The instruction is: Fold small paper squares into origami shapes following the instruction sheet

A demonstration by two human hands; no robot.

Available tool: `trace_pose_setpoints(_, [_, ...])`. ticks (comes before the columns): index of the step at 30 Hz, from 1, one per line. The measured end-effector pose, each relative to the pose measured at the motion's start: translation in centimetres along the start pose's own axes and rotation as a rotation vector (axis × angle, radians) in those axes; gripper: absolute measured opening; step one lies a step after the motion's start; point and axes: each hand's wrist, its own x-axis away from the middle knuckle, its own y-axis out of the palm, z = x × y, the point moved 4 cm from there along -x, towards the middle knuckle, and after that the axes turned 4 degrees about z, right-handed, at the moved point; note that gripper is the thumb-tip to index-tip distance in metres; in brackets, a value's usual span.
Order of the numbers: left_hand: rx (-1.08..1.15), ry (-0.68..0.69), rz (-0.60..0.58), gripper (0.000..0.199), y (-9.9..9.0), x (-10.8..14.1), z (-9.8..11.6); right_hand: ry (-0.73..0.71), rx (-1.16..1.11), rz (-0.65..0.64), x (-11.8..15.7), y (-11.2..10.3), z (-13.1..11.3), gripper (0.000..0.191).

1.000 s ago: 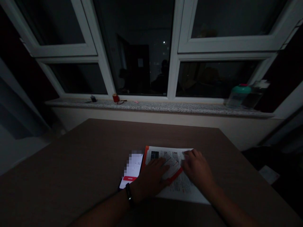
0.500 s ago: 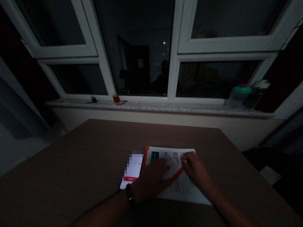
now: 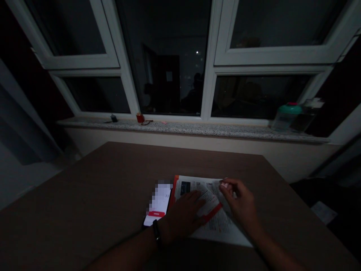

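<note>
A printed booklet (image 3: 225, 229) with a red left edge lies on the table. On top of it is a folded-looking piece of printed paper (image 3: 208, 203) with a red border; whether it belongs to the booklet I cannot tell. My left hand (image 3: 187, 212), wearing a dark wristband, rests flat across the paper and booklet with its fingers stretched out. Over the booklet's upper right, my right hand (image 3: 239, 197) pinches a small pale pinkish thing (image 3: 225, 184), mostly hidden by the fingers. Just left of the booklet lies a lit phone (image 3: 159, 203), partly blurred out.
The brown table (image 3: 84, 192) reaches toward a speckled stone windowsill (image 3: 191, 128). On the sill stand a small red jar (image 3: 140, 117), a small dark bottle (image 3: 113, 118) and a clear jug with a green top (image 3: 286, 117). The room is dim.
My right hand has lifted and shifted slightly right, away from the folded paper, and the pale thing in its fingertips shows more. My left hand stays on the paper.
</note>
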Motion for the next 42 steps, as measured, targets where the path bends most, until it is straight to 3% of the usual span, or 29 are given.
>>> trace_pose_setpoints(4, [0.034, 0.0, 0.028, 0.055, 0.2, 0.0, -0.2, 0.069, -0.047, -0.393, 1.4, 3.1, 0.7, 0.014])
trace_pose_setpoints(7, [0.056, -0.004, 0.065, 0.055, 0.4, 0.0, -0.4, 0.072, -0.011, -0.517, 2.1, 4.6, 1.1, 0.007])
trace_pose_setpoints(18, [0.108, -0.033, 0.078, 0.056, 0.1, -0.1, -0.2, -0.034, 0.103, -0.516, 1.7, 4.8, 0.6, 0.005])
trace_pose_setpoints(24, [0.095, -0.023, 0.052, 0.051, 0.3, 0.0, -0.6, -0.054, 0.003, -0.666, 2.3, 5.2, 0.3, 0.017])
trace_pose_setpoints(30, [0.059, -0.034, 0.025, 0.053, 0.8, 0.1, -1.0, -0.053, 0.037, -0.567, 1.9, 5.4, 0.7, 0.015])
trace_pose_setpoints(37, [0.043, 0.009, 0.044, 0.044, 0.6, -0.1, -0.8, -0.065, -0.018, -0.768, 2.9, 4.7, -0.4, 0.022])
trace_pose_setpoints(42, [0.055, 0.02, 0.035, 0.044, 0.8, -0.1, -1.1, -0.06, -0.02, -0.767, 3.1, 4.6, -0.4, 0.021])
